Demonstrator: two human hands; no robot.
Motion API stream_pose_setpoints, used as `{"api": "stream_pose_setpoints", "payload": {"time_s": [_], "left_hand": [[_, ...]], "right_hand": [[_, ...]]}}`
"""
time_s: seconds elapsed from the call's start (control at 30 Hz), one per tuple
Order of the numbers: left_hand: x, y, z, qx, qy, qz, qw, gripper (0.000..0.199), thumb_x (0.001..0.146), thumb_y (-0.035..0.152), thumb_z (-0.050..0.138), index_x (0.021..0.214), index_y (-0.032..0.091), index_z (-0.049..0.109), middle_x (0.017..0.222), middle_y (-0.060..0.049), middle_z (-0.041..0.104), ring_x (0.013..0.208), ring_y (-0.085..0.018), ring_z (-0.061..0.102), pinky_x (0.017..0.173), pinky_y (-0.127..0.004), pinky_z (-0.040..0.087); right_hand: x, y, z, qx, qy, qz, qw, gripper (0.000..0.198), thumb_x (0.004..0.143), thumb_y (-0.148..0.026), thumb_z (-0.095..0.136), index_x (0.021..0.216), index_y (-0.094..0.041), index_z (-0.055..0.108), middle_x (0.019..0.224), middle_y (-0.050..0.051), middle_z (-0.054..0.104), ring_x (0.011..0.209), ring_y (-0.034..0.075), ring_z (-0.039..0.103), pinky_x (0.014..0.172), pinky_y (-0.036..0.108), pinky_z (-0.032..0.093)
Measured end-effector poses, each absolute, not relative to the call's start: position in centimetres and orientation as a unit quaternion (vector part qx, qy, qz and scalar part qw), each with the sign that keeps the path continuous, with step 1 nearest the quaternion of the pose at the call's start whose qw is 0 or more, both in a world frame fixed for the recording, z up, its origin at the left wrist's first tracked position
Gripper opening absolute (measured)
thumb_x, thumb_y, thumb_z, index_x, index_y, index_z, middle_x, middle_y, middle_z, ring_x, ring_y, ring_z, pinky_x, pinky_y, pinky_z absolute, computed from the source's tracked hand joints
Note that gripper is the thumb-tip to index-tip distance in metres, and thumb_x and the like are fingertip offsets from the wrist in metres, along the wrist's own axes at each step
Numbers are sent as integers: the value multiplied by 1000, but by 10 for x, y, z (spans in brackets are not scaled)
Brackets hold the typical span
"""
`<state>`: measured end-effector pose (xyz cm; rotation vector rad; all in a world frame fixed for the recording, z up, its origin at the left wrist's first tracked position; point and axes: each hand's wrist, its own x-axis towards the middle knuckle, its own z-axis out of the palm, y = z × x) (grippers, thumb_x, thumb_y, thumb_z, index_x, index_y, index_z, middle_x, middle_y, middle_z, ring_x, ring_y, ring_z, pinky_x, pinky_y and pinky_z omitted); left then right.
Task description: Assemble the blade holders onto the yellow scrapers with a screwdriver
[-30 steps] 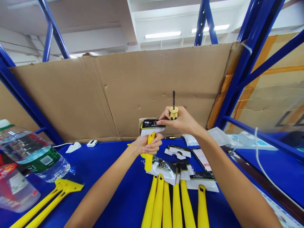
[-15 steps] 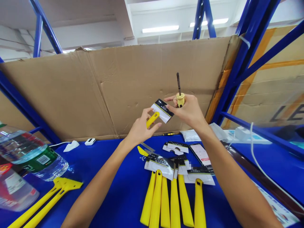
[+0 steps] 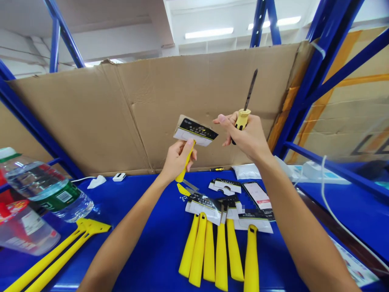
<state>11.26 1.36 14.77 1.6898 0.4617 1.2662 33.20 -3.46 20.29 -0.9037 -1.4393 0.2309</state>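
My left hand (image 3: 179,158) is closed round a yellow-handled scraper (image 3: 186,164), with the thumb pressed on the handle. A black-and-white card sleeve (image 3: 196,130) stands above the fingers at the handle's upper end; any blade inside is hidden. To the right, my right hand (image 3: 251,134) grips a screwdriver (image 3: 243,118) with a pale yellow handle, its dark shaft pointing up. The right index finger and thumb reach toward the card but are apart from it. Below, several yellow scrapers (image 3: 199,251) lie side by side on the blue table (image 3: 146,259), their heads in similar card sleeves (image 3: 205,207).
Loose card sleeves (image 3: 225,185) and a phone (image 3: 257,195) lie behind the scrapers. Small metal bits (image 3: 184,198) sit near a yellow scraper head (image 3: 182,190). At left are a water bottle (image 3: 65,198), a plastic tub (image 3: 33,235) and long yellow scrapers (image 3: 88,230). A cardboard wall (image 3: 182,89) closes the back.
My right hand has let go of the card and moved right with the screwdriver. My left hand has turned the sleeved scraper, the card now lying to the left of where it was.
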Motion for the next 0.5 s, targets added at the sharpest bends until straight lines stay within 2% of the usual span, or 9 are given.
{"api": "stream_pose_setpoints", "payload": {"time_s": [0.1,0.17,0.27,0.37,0.5], "left_hand": [[101,1,142,647,232,496,530,56,93,75,75,90,21,63,76,-2,69,43,-9,53,37,-24,41],[87,-9,127,621,288,447,577,56,94,73,75,86,19,67,72,-3,66,46,-10,53,37,-23,41],[62,-29,93,600,377,353,611,60,92,76,75,84,17,70,65,-3,60,46,-12,51,37,-24,43],[43,-53,60,605,448,288,592,66,88,83,72,80,18,68,61,-2,59,47,-15,53,39,-27,46],[34,-83,33,711,466,240,469,68,103,78,54,72,20,69,62,-6,66,57,-20,62,57,-30,50]], "right_hand": [[333,-37,203,-395,-670,78,624,70,92,-78,76,53,-26,47,57,6,60,97,33,80,75,42,62],[333,-38,202,-393,-689,72,604,73,94,-77,73,51,-27,43,55,6,57,97,32,79,76,41,61],[333,-34,198,-409,-687,95,594,66,94,-74,76,57,-25,51,69,8,69,76,25,74,60,36,55],[333,-27,192,-431,-682,115,579,53,95,-67,80,70,-23,62,90,10,79,54,14,58,48,33,47],[330,-22,185,-459,-697,116,539,51,93,-60,84,70,-22,59,81,8,75,45,10,53,44,31,41]]}}
